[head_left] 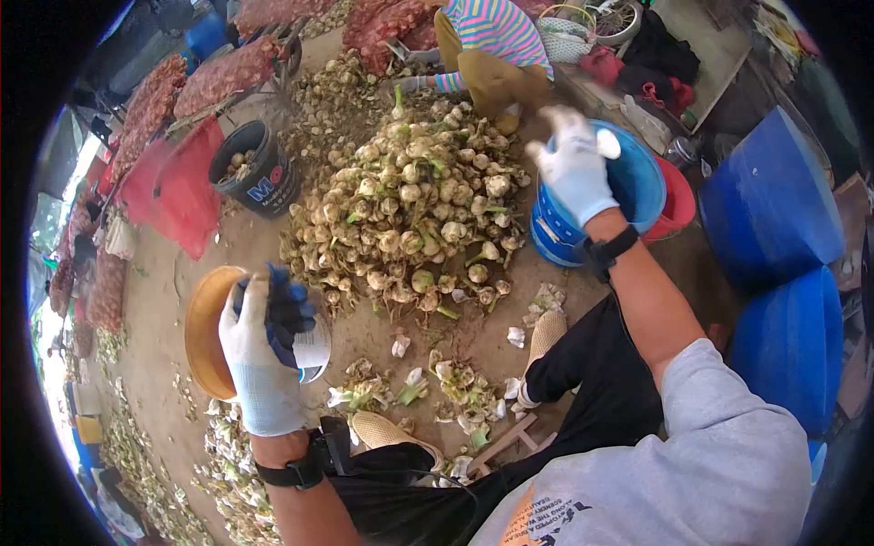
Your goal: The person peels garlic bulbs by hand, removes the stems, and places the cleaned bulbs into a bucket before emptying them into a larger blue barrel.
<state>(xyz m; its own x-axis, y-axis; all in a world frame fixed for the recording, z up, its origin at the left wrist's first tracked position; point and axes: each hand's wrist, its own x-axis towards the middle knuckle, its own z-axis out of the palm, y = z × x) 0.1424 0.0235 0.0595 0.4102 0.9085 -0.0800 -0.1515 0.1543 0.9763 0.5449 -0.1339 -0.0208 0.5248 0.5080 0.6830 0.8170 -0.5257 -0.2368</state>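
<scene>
Above the blue bucket point(548, 227) is my right hand point(574, 168) in a white glove, its fingers spread and slightly blurred. A small white round thing point(608, 144) shows beside this hand, over the bucket's opening; whether they touch is unclear. My left hand point(262, 350), gloved in white with dark blue on the fingers, is raised in front of a tan basin point(202, 337) and a white container point(316, 350), fingers apart and nothing visible in them. A big heap of garlic bulbs point(410, 191) lies on the ground between the hands.
Another person point(496, 45) crouches behind the heap, a gloved hand at its edge. A black bucket point(264, 177) with bulbs stands left. Large blue tubs point(774, 200) and a red basin point(674, 205) are right. Peelings point(464, 391) lie near my feet; filled net bags point(228, 77) are back left.
</scene>
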